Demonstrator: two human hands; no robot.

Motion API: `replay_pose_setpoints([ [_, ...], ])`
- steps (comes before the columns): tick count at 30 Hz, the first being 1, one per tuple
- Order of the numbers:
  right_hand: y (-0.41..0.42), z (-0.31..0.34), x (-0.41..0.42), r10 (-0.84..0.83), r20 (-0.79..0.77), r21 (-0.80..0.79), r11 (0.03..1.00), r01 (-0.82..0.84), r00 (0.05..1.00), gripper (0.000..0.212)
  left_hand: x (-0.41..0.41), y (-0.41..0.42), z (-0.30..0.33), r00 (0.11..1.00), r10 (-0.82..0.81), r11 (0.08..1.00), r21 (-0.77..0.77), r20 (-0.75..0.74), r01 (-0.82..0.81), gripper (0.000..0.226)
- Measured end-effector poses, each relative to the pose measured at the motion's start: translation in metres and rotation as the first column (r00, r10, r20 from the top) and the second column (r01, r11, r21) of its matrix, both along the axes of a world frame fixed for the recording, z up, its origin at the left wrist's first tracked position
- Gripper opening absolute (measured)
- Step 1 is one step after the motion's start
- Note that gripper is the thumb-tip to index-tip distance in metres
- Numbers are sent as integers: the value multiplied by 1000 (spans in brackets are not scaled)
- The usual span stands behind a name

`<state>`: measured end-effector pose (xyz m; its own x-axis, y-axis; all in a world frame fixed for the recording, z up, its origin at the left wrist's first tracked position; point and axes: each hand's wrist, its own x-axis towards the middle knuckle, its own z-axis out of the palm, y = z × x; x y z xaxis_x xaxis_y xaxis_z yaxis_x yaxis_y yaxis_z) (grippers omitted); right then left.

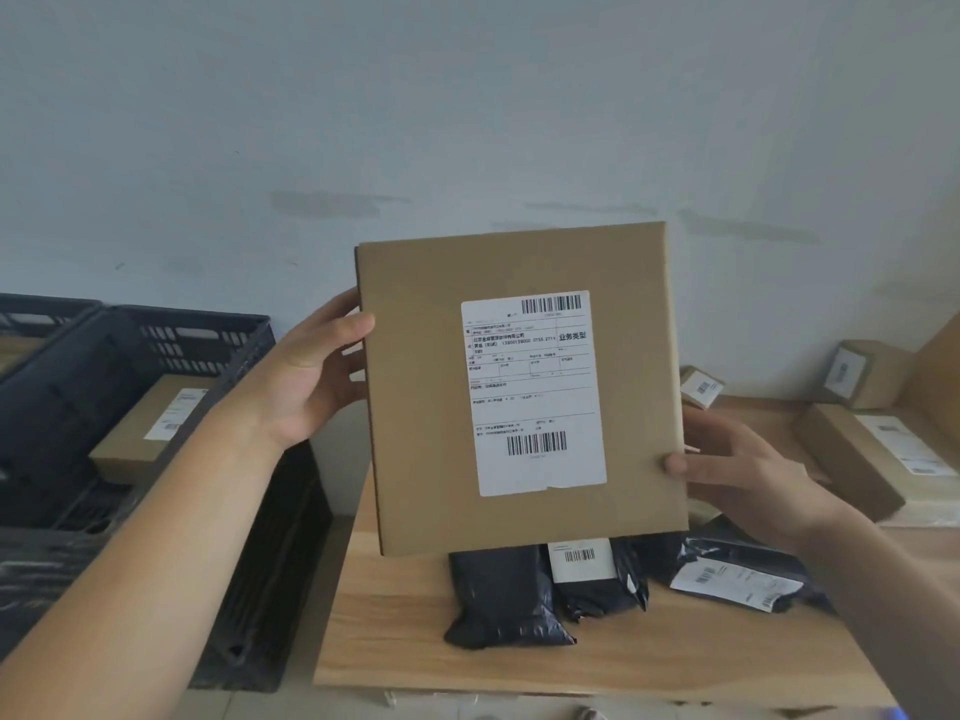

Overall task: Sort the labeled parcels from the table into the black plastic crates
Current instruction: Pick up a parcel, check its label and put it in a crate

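- A flat square brown cardboard parcel, white barcoded label facing the camera, is upright above the wooden surface.
- Left hand grips its left edge; right hand its lower right corner.
- Black plastic crates stand left.

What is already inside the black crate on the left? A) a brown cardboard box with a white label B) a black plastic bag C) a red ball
A: inside the black plastic crate lies a flat brown cardboard box with a white label; no bag or ball shows there.
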<state>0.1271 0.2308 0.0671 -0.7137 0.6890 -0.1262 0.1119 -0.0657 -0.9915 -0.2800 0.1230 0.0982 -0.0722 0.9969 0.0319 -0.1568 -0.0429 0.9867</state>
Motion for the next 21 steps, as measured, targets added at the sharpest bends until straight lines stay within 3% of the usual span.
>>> replay_pose_setpoints([
  [11, -30, -10, 32, -184, -78, -11, 983, 183, 980, 62, 46, -46, -66, 999, -9, 999, 47, 33, 7, 112],
  [21, -56, -24, 46, -113, -50, -47, 993, 110, 992, 80, 61, -76, -103, 990, -13, 999, -48, 141, 20, 99],
])
